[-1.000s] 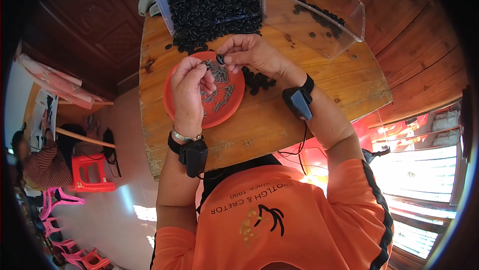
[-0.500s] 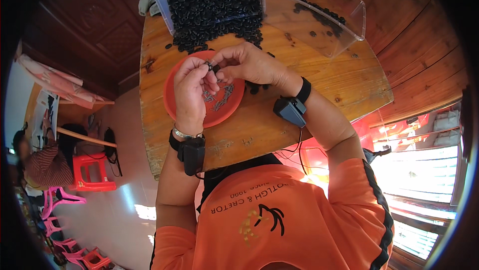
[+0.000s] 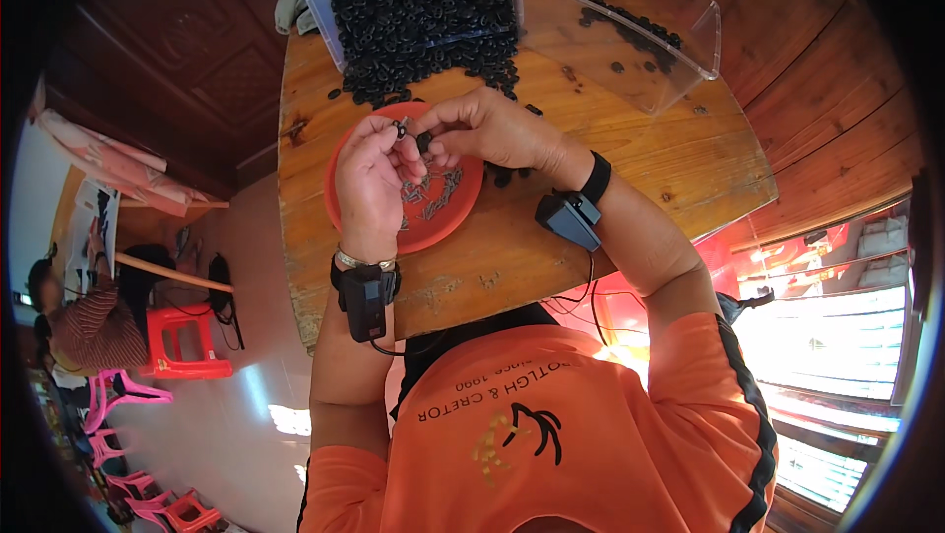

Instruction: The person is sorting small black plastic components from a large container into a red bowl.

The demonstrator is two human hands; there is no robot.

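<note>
Head view: bare left hand [image 3: 366, 184], fingertips pinched on small dark piece [image 3: 400, 129]; bare right hand [image 3: 500, 129], just beside, gripping small black rounded piece [image 3: 423, 142]; both above round orange-red plastic dish [image 3: 428, 233] containing slim grey pieces [image 3: 442, 200].

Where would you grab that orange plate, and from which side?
Probably pinch the orange plate by its near rim, coming from the near side: that curved edge looks uncovered, while the left hand and right hand cover parts farther away. Keep it level; loose grey pieces lie inside.
</note>
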